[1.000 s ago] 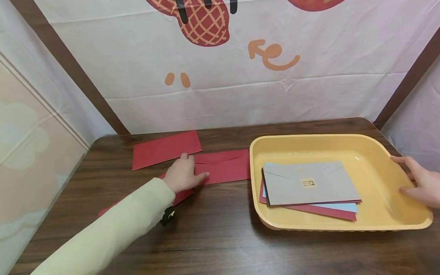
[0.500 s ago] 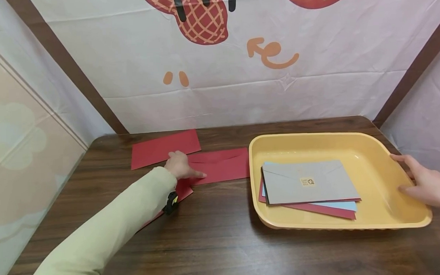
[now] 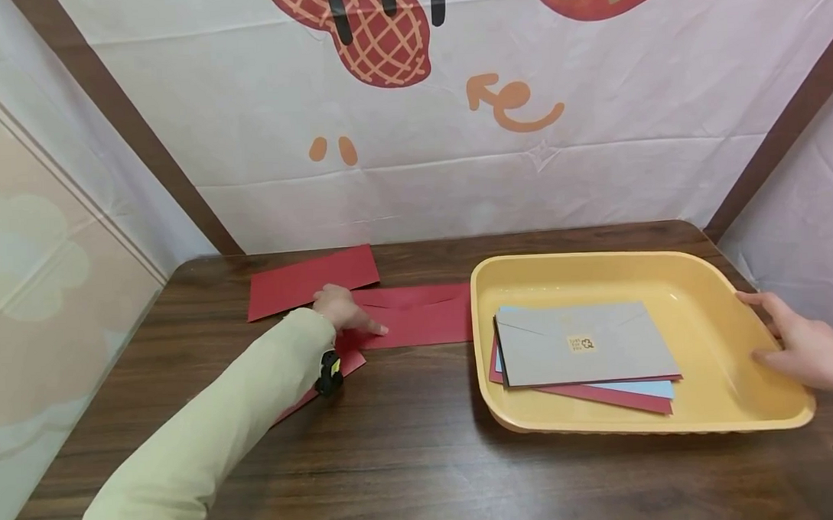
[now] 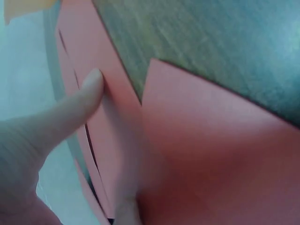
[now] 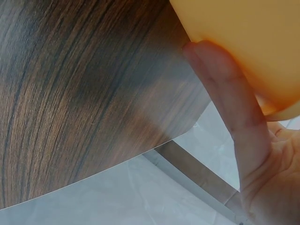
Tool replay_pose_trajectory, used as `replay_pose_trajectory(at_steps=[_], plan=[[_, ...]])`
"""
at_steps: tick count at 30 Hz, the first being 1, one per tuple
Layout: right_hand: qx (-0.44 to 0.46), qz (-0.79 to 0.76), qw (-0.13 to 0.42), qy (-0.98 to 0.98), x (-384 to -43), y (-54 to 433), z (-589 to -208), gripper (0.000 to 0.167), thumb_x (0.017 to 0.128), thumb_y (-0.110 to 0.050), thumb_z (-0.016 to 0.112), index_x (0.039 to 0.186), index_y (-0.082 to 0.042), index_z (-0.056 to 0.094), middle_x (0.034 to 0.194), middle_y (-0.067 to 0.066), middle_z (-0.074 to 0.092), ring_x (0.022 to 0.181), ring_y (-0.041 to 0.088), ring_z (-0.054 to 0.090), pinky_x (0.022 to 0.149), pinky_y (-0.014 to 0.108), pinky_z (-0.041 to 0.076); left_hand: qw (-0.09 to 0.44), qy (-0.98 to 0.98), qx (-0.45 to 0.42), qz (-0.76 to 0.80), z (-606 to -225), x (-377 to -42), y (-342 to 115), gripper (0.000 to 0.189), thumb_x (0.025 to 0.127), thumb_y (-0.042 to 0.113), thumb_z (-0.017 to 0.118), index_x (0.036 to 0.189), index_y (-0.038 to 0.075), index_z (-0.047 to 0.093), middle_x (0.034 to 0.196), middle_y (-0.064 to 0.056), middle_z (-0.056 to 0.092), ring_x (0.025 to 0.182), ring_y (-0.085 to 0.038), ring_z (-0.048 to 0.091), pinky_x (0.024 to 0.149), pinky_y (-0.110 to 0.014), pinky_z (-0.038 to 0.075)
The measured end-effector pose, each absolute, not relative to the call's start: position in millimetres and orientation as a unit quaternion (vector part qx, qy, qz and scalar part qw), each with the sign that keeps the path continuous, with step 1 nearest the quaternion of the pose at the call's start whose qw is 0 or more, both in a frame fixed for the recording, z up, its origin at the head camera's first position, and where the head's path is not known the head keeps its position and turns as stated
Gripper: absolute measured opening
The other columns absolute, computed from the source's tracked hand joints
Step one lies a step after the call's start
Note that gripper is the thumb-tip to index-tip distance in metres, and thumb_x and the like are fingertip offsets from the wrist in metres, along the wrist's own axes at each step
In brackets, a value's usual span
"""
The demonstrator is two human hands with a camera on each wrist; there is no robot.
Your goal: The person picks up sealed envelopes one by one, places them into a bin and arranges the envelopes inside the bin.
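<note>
My left hand (image 3: 342, 308) lies over the left end of a red envelope (image 3: 425, 321), its thumb straight and touching the paper. In the left wrist view the thumb (image 4: 91, 89) rests on that envelope beside its flap line, and a blurred fingertip shows low down. Another red envelope (image 4: 201, 122) lies partly under the hand and sleeve, and a third red envelope (image 3: 307, 281) sits behind. At the right, my right hand (image 3: 801, 346) grips the side of a yellow tray (image 3: 738, 402), thumb inside the wall and fingers outside.
Inside the tray lies a stack of envelopes, with a grey envelope (image 3: 578, 361) bearing a sticker on top and blue, red and black edges below. The dark wood table (image 3: 424, 474) ends at a printed white cloth (image 3: 593, 185) behind.
My left hand has shifted slightly left and turned, with its thumb still on the red envelope. The right hand keeps its grip on the tray, which stays in place.
</note>
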State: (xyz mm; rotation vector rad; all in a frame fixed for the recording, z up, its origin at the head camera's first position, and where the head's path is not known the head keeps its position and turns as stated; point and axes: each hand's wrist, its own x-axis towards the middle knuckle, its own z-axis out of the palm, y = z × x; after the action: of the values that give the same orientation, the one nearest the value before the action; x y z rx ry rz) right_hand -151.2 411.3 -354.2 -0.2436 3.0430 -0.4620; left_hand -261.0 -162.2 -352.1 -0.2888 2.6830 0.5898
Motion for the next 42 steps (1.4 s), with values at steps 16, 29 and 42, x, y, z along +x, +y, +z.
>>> replay_pose_trajectory(at_steps=[16, 29, 42], plan=[[-0.069, -0.15, 0.031, 0.986, -152, 412, -355, 0.086, 0.078, -0.003, 0.066, 0.144, 0.008, 0.012, 0.096, 0.039, 0.062, 0.05, 0.015, 0.058, 0.047, 0.027, 0.043, 0.225, 0.912, -0.113, 0.323, -344, -263, -191, 0.062, 0.086, 0.028, 0.071, 0.126, -0.011, 0.045, 0.09, -0.015, 0.063, 0.067, -0.015, 0.068, 0.09, -0.035, 0.048], [-0.078, -0.149, 0.023, 0.985, -152, 413, -359, 0.083, 0.077, -0.001, 0.066, 0.143, 0.009, 0.016, 0.096, 0.039, 0.063, 0.049, 0.013, 0.057, 0.048, 0.025, 0.042, 0.123, 0.926, -0.081, 0.348, -346, -263, -195, 0.023, 0.095, 0.02, 0.059, 0.091, 0.002, 0.045, 0.078, -0.006, 0.05, 0.068, -0.016, 0.053, 0.062, -0.024, 0.04], [-0.064, -0.148, 0.035, 0.986, -153, 412, -354, 0.086, 0.079, -0.002, 0.066, 0.144, 0.009, 0.011, 0.095, 0.04, 0.061, 0.051, 0.016, 0.059, 0.048, 0.027, 0.043, 0.079, 0.877, -0.07, 0.469, -339, -265, -203, 0.037, 0.1, 0.009, 0.036, 0.131, -0.01, 0.03, 0.109, -0.021, 0.05, 0.098, -0.028, 0.053, 0.097, -0.045, 0.044]])
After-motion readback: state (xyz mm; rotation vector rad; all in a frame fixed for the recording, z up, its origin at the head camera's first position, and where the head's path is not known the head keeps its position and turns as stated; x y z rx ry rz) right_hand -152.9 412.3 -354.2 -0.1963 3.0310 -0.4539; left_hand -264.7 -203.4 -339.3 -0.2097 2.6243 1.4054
